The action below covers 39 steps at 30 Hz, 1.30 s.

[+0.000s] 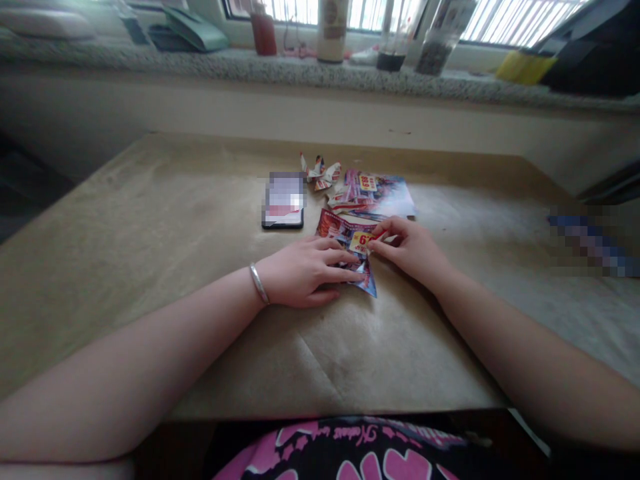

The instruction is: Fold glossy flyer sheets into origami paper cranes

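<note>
1. Here's the left hand (315,270), palm down, its fingers apart and laid across a printed paper (361,241); a silver bracelet (258,285) circles the wrist.
2. Over on the other side, the right hand (410,248) has thumb and forefinger together, pinching the right edge of that paper, close by its yellow price patch.
3. And the paper itself? On the table (215,200), between the two hands, its near corner poking out past the left fingers.
4. Just beyond it lies a bright flyer (393,193), with a crumpled scrap (344,202) at its left side.
5. Left of those, a phone (283,207) lies face up, its screen blurred; near its top right sits a folded paper figure (321,176), pointed tips upward.
6. Out at the back, the stone windowsill (200,63) carries a red bottle (263,32), a tall pale bottle (332,30) and a slanting jar (440,40).
</note>
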{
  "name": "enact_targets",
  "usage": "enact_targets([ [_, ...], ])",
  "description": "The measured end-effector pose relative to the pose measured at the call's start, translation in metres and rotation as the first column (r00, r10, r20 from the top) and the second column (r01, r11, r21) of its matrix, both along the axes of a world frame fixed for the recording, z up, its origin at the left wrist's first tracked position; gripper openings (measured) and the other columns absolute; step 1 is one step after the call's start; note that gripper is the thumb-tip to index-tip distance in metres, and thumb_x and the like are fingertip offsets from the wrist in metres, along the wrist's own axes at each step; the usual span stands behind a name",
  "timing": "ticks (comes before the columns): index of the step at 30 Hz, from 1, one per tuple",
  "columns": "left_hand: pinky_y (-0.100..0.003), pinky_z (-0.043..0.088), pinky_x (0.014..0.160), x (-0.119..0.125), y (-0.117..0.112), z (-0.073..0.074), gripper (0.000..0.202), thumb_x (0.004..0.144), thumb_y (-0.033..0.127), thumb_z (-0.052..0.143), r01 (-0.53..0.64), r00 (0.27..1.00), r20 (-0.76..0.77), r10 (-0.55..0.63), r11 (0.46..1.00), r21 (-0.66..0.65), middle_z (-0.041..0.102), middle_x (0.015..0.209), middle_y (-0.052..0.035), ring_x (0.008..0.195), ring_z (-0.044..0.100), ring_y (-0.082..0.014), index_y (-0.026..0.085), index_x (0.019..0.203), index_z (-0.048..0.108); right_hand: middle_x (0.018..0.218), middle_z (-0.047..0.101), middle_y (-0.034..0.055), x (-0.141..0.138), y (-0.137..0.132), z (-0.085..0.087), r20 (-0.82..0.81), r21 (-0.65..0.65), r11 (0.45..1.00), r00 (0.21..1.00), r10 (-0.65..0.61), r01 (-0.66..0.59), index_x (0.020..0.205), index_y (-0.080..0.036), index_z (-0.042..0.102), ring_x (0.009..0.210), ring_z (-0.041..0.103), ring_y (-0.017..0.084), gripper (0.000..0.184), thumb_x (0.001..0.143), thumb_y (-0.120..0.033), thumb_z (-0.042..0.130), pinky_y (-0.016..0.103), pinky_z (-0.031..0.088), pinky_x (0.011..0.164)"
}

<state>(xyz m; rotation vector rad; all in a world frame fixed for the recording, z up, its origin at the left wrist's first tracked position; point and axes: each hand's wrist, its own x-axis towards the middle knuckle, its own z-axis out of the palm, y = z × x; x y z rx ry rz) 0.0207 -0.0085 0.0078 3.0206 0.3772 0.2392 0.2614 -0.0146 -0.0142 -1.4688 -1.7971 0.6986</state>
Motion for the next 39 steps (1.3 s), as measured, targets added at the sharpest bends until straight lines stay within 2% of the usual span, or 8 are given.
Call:
enact_targets([
  [10,-0.043,0.042,0.099,0.000,-0.001,-0.001,0.045,0.087,0.030,0.054,-0.007,1.000,0.022,0.006,1.000,0.027,0.056,0.133,-0.0059,0.116,0.051,-0.0267,0.030,0.132,0.053,0.084,0.064,0.0029,-0.005,-0.001,0.003,0.203,0.179,0.982,0.979,0.025,-0.062,0.084,-0.022,0.059,0.072,0.058,0.016,0.014,0.077,-0.033,0.064,0.029,0.047,0.061],
  [14,-0.043,0.042,0.100,0.001,-0.001,-0.001,0.043,0.090,0.031,0.051,-0.013,1.000,0.010,0.012,1.000,0.029,0.055,0.133,-0.0061,0.117,0.050,-0.0266,0.029,0.133,0.052,0.087,0.062,0.0042,-0.007,-0.002,0.003,0.173,0.232,0.969,0.984,0.038,-0.078,0.081,-0.021,0.058,0.078,0.058,0.017,0.010,0.079,-0.030,0.062,0.030,0.049,0.063],
  [19,-0.042,0.042,0.101,0.002,-0.001,-0.003,0.043,0.091,0.031,0.050,-0.015,1.000,0.023,0.014,0.999,0.031,0.056,0.132,-0.0066,0.117,0.051,-0.0256,0.030,0.134,0.051,0.080,0.062,-0.0005,-0.012,0.000,0.000,-0.045,0.177,0.983,0.998,-0.038,0.046,0.098,-0.023,0.053,0.068,0.058,0.015,0.028,0.075,-0.031,0.065,0.029,0.048,0.061],
  [23,-0.043,0.043,0.101,0.002,0.000,-0.005,0.041,0.091,0.030,0.050,-0.008,0.999,0.049,0.006,1.000,0.027,0.058,0.130,-0.0075,0.117,0.052,-0.0250,0.029,0.132,0.053,0.062,0.056,-0.0035,-0.012,0.004,-0.003,-0.158,0.016,0.995,0.983,-0.090,0.094,0.076,-0.022,0.049,0.055,0.052,0.013,0.029,0.069,-0.042,0.070,0.028,0.042,0.053],
  [25,-0.043,0.043,0.102,0.002,0.000,-0.005,0.041,0.091,0.031,0.050,-0.011,0.999,0.045,0.009,0.999,0.033,0.058,0.131,-0.0073,0.117,0.051,-0.0249,0.029,0.132,0.053,0.061,0.056,-0.0022,-0.011,0.006,-0.004,-0.160,-0.011,0.995,0.982,-0.099,0.099,0.066,-0.022,0.046,0.055,0.050,0.012,0.034,0.067,-0.046,0.070,0.027,0.040,0.052],
  [30,-0.042,0.046,0.100,0.002,0.002,-0.005,0.036,0.095,0.033,0.044,-0.011,1.000,0.012,0.010,0.999,0.052,0.058,0.132,-0.0046,0.117,0.052,-0.0253,0.028,0.129,0.057,0.061,0.055,-0.0022,-0.009,0.006,-0.008,-0.186,0.016,0.998,0.981,-0.056,0.060,0.065,-0.023,0.044,0.055,0.046,0.012,0.033,0.076,-0.047,0.063,0.026,0.036,0.051],
  [35,-0.039,0.048,0.097,0.001,0.004,-0.005,0.036,0.096,0.034,0.045,0.002,0.999,0.034,-0.004,0.998,0.067,0.060,0.128,-0.0066,0.114,0.054,-0.0243,0.025,0.127,0.058,0.060,0.057,-0.0020,-0.008,0.004,-0.009,-0.144,0.038,0.998,0.988,-0.051,0.057,0.067,-0.024,0.045,0.056,0.052,0.014,0.030,0.082,-0.046,0.057,0.028,0.042,0.054],
  [39,-0.041,0.050,0.094,0.001,0.003,-0.004,0.037,0.094,0.035,0.047,-0.024,1.000,0.017,0.023,0.997,0.078,0.060,0.124,-0.0092,0.111,0.056,-0.0257,0.023,0.127,0.058,0.061,0.059,-0.0016,-0.008,0.003,-0.008,-0.079,0.028,0.998,0.996,-0.048,0.051,0.069,-0.024,0.046,0.057,0.055,0.015,0.028,0.078,-0.044,0.063,0.029,0.045,0.053],
])
